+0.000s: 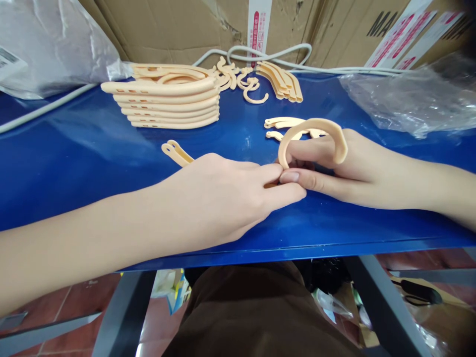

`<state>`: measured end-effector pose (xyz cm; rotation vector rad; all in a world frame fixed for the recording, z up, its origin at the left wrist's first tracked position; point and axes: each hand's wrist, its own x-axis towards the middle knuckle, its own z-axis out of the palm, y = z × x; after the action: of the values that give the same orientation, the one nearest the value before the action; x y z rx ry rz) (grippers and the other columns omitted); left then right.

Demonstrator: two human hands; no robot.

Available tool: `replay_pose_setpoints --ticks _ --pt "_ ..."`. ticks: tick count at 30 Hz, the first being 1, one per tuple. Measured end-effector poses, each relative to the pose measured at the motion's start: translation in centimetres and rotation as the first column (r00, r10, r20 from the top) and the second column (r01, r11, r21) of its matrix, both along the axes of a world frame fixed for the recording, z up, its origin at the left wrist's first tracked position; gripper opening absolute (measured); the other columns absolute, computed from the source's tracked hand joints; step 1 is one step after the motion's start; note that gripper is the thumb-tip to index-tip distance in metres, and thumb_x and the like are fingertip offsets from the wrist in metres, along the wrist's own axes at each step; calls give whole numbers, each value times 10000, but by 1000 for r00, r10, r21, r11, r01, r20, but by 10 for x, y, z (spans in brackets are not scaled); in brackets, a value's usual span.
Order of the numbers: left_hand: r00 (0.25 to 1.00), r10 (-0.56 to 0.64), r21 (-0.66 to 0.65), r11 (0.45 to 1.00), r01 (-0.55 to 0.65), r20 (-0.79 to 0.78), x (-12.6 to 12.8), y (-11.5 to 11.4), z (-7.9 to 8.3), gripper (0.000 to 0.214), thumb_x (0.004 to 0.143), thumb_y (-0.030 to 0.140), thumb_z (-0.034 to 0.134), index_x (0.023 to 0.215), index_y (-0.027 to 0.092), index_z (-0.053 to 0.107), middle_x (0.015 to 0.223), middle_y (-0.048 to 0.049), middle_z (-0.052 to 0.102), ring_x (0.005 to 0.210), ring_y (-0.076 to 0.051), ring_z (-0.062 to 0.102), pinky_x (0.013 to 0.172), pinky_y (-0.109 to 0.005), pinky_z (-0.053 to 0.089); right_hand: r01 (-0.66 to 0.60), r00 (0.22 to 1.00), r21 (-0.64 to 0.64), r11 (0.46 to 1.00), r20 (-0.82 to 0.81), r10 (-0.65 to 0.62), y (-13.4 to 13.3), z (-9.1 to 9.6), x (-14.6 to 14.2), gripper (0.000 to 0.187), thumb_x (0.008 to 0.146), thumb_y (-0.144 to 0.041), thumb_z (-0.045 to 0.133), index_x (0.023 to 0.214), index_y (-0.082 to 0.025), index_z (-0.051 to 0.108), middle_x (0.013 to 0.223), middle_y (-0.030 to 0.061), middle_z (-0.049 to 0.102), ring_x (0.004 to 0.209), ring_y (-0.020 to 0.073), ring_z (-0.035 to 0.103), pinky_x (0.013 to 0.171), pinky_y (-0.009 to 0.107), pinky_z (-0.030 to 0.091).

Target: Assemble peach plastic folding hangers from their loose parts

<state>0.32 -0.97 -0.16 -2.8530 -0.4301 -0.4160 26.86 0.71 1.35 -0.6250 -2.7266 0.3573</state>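
Note:
A cream plastic hanger hook (310,126) stands up between my hands, its curve opening to the right. My right hand (345,168) pinches the foot of the hook between thumb and fingers. My left hand (223,198) is closed at the same joint, its fingertips touching the right thumb. A cream hanger arm (178,153) with a holed end sticks out behind my left hand, and a bit of cream plastic shows between the left fingers. Most of this arm and the joint are hidden. Just beyond the right hand lie loose flat cream hanger pieces (284,122).
Stacked cream hangers (167,106) stand at the back left. Loose hooks (255,94) and a pile of curved arms (280,82) lie behind. Plastic bags (409,99), a white cable (275,55) and cardboard boxes (178,29) line the back of the blue table (92,158).

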Motion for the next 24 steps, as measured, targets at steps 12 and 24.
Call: replay_pose_setpoints --ticks 12,24 --pt "1000 8 3 1000 -8 -9 3 0 0 469 1115 101 335 1284 235 751 981 -31 790 705 -184 688 448 -364 231 -14 1000 40 999 1 14 0 0 1 325 1259 -394 439 1101 -196 644 1069 37 676 920 153 641 813 307 492" --pt "998 40 -95 994 -45 -53 2 -2 5 473 1114 134 371 1342 266 763 930 -44 777 754 -217 702 487 -379 260 -19 1000 16 1000 7 19 2 1 0 359 1252 -429 430 1074 -200 642 1040 51 676 934 188 623 842 360 463"
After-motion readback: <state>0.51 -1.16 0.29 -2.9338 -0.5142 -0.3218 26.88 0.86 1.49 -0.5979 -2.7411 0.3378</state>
